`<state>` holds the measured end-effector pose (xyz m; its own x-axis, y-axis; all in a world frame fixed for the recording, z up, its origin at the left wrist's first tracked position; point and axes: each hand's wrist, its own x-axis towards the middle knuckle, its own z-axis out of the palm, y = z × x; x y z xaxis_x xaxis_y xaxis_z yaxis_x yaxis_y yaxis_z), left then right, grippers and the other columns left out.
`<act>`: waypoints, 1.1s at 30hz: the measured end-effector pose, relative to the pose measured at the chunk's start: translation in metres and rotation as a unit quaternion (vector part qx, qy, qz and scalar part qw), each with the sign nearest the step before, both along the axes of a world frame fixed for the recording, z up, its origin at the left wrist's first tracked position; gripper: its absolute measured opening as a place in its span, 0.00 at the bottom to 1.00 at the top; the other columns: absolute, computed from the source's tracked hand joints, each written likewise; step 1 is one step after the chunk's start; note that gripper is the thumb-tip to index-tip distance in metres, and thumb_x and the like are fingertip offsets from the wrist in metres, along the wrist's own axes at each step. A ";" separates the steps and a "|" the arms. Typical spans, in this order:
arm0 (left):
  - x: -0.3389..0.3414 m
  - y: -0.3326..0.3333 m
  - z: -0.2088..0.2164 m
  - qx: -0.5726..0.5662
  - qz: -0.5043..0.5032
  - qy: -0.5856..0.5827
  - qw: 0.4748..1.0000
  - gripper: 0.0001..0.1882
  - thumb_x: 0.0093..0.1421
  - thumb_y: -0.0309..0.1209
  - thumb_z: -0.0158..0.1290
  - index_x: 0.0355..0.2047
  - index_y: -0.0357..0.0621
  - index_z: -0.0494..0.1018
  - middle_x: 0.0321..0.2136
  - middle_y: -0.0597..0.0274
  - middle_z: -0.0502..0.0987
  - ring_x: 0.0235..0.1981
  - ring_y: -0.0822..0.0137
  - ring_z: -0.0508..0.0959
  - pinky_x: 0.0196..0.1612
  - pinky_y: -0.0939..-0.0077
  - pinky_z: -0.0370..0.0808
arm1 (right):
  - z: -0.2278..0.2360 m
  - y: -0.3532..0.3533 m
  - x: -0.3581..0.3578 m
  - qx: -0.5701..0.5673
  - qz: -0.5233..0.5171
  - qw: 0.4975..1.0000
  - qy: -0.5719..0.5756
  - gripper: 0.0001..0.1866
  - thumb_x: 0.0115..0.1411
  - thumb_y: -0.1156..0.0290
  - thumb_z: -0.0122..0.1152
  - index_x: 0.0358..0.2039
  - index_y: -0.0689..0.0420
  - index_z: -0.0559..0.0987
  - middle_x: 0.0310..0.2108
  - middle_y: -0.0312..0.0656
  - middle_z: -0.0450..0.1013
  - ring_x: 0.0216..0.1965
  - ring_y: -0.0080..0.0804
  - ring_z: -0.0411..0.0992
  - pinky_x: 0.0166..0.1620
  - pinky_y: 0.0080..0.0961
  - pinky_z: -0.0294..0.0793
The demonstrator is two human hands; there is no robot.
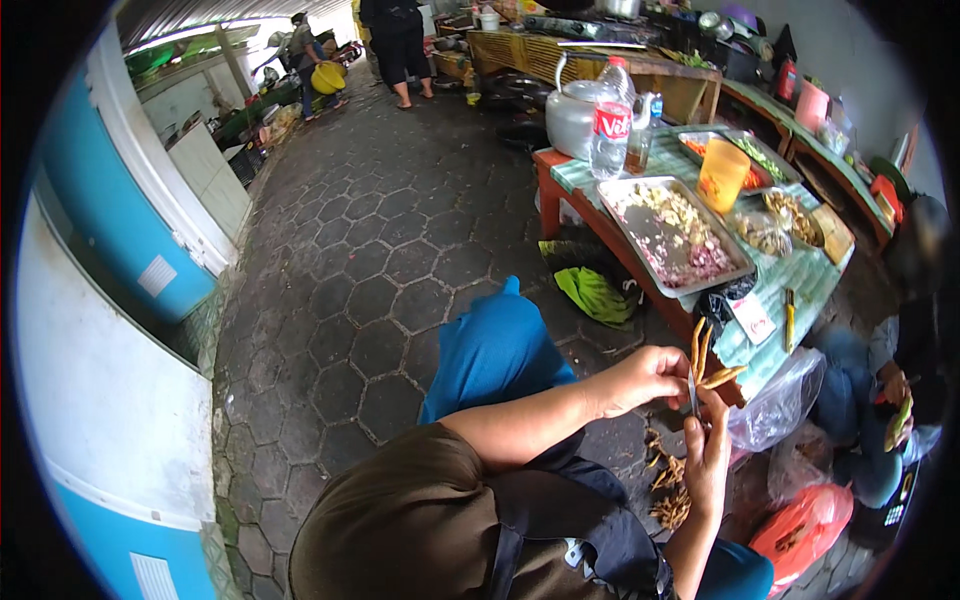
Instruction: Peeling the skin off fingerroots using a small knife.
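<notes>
My left hand (648, 380) is closed on a brown root with several long, finger-like branches (700, 345), which stick out past my fingertips. A small knife (692, 392) is gripped in my right hand (708, 450), its blade up against the root beside my left fingers. Both hands are close together just off the near corner of the low table (815, 285). Brown peelings (668, 490) lie on the floor beneath them. The knife's handle is mostly hidden by my right fingers.
On the table are a metal tray (675, 235) of chopped pieces, an orange cup (722, 175), a plastic bottle (611, 120), a kettle (572, 118) and a yellow-handled tool (790, 320). Plastic bags (805, 530) lie at right, near another person's hand (893, 385). Green leaves (595, 295) are on the floor.
</notes>
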<state>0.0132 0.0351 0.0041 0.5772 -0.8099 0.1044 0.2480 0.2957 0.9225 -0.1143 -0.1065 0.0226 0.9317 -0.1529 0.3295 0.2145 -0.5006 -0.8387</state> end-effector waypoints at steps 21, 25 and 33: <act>-0.001 0.004 0.020 -0.023 0.041 0.015 0.999 0.13 0.60 0.20 0.48 0.47 0.39 0.67 0.40 0.62 0.75 0.39 0.74 0.74 0.43 0.78 0.71 | -0.004 0.003 0.003 0.098 0.012 0.995 -0.003 0.23 0.63 0.66 0.53 0.58 0.54 0.63 0.29 0.38 0.66 0.30 0.26 0.66 0.36 0.24 0.68; -0.004 0.003 0.019 -0.019 0.061 0.024 0.998 0.10 0.61 0.20 0.49 0.43 0.39 0.67 0.36 0.63 0.75 0.37 0.75 0.74 0.41 0.80 0.72 | -0.004 0.005 0.002 0.038 -0.030 0.998 0.045 0.24 0.62 0.64 0.55 0.58 0.49 0.64 0.32 0.46 0.71 0.33 0.37 0.73 0.39 0.31 0.72; 0.002 0.006 0.013 -0.055 0.036 0.062 0.996 0.12 0.61 0.20 0.48 0.45 0.39 0.68 0.40 0.60 0.75 0.41 0.72 0.75 0.47 0.76 0.71 | -0.001 0.008 0.006 -0.026 -0.063 0.997 0.028 0.26 0.61 0.64 0.56 0.58 0.49 0.62 0.35 0.48 0.72 0.35 0.42 0.74 0.40 0.34 0.72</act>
